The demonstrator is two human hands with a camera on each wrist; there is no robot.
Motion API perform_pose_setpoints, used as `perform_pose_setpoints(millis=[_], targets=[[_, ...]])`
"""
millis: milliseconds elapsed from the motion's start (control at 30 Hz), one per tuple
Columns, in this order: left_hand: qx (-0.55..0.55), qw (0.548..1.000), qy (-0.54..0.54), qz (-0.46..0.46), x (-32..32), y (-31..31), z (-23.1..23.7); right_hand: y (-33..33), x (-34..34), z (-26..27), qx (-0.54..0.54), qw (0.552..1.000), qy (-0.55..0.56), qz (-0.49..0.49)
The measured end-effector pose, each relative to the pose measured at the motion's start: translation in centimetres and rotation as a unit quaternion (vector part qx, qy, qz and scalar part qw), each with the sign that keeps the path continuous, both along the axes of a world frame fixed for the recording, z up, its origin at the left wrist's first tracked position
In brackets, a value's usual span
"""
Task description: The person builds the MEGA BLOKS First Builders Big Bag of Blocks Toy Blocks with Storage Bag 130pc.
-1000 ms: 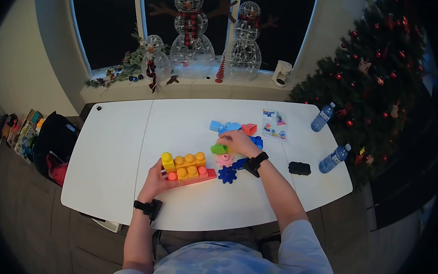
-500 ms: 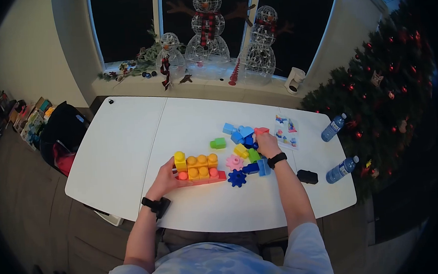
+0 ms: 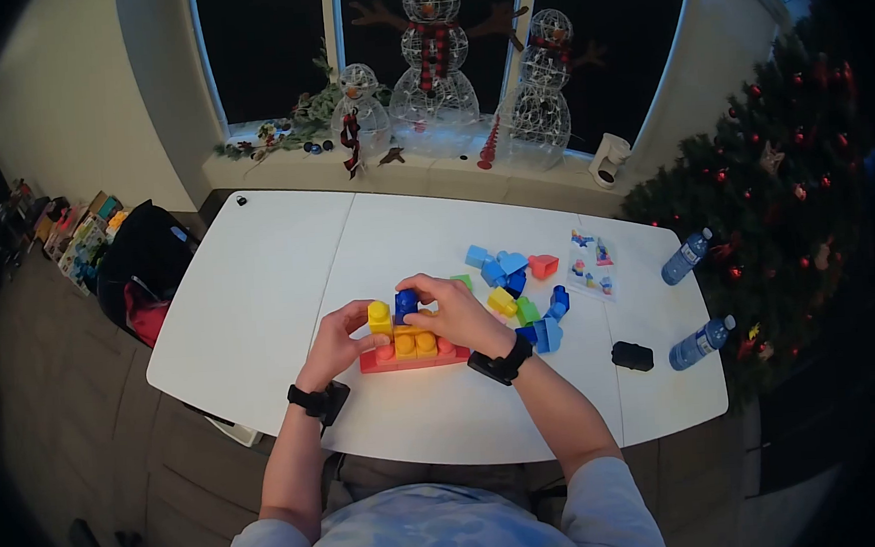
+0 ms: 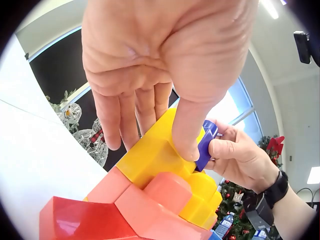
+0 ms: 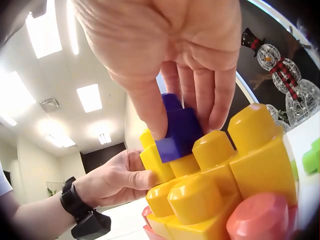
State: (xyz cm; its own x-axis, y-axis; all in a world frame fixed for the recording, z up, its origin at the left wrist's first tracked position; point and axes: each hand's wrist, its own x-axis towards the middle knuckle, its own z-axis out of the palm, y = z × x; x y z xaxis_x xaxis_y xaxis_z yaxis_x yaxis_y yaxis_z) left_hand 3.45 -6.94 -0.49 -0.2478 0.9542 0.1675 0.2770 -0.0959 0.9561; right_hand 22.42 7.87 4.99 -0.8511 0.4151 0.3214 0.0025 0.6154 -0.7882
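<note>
A block structure has a pink-red base (image 3: 413,363) with yellow blocks (image 3: 415,345) on top. My left hand (image 3: 334,348) grips the upright yellow block (image 3: 379,319) at its left end, thumb on the near side and fingers behind. With thumb and fingertips my right hand (image 3: 460,317) pinches a dark blue block (image 5: 177,132), low over the yellow studs beside that upright block. In the right wrist view the blue block stands nearly upright, its lower edge right at the studs. Part of the structure's right side is hidden by my right hand in the head view.
Right of the structure lie loose blocks: light blue (image 3: 512,262), red (image 3: 543,266), yellow (image 3: 501,303) and green (image 3: 528,311). Beyond them are a picture sheet (image 3: 591,264), a black case (image 3: 632,356) and two water bottles (image 3: 702,343) along the table's right side.
My right hand has let go of a green block, reached to the red block in the pile, then come back left to the structure with a dark blue block. My left hand stays at the structure.
</note>
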Motion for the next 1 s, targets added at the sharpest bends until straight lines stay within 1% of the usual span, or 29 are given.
perform_pose_setpoints(millis=[100, 233, 300, 433, 500, 633, 700, 767, 800, 833, 900, 933, 1000], targets=[[-0.019, 1.000, 0.002, 0.020, 0.4, 0.1, 0.5, 0.0, -0.4, -0.8, 0.001, 0.999, -0.023, 0.024], [-0.007, 1.000, 0.015, 0.026, 0.6, 0.2, 0.4, -0.2, -0.5, -0.8, -0.006, 0.999, -0.046, 0.025], [-0.026, 0.999, 0.013, 0.034, 0.7, 0.2, 0.6, -0.3, -0.6, -0.9, -0.004, 0.999, -0.046, 0.020], [-0.021, 0.999, 0.011, 0.038, 0.5, 0.4, 0.0, -0.2, -0.7, -1.1, -0.003, 0.999, -0.042, 0.020], [-0.014, 0.999, 0.015, 0.035, 0.7, 0.4, 0.2, -0.3, -0.8, -1.5, 0.004, 1.000, -0.009, 0.016], [0.003, 0.999, 0.034, 0.024, 0.7, 0.3, 0.2, -0.1, 0.0, -0.5, 0.010, 0.999, -0.033, 0.025], [0.002, 0.999, 0.035, 0.032, 0.7, 0.3, 0.3, 1.5, 0.5, -0.1, 0.045, 0.999, 0.023, -0.005], [0.000, 0.999, 0.032, 0.030, 0.5, 0.4, 0.1, 4.6, 1.7, 0.3, 0.044, 0.996, -0.002, -0.082], [-0.007, 0.999, 0.029, 0.026, 0.4, 0.3, 0.0, 6.7, 2.6, -0.2, 0.087, 0.985, -0.043, -0.146], [-0.004, 0.999, 0.030, 0.028, 0.4, 0.2, 0.0, 8.9, 3.4, -1.1, 0.130, 0.966, -0.083, -0.209], [-0.022, 0.999, 0.032, 0.030, 0.4, 0.3, 0.1, 12.0, 5.0, -2.8, 0.154, 0.913, -0.214, -0.310], [-0.019, 0.999, 0.033, 0.028, 0.5, 0.3, 0.2, 13.5, 5.4, -4.4, 0.156, 0.913, -0.212, -0.312], [-0.021, 0.998, 0.055, 0.028, 0.4, 0.3, 0.4, 15.3, 6.1, -7.5, 0.216, 0.839, -0.331, -0.373]])
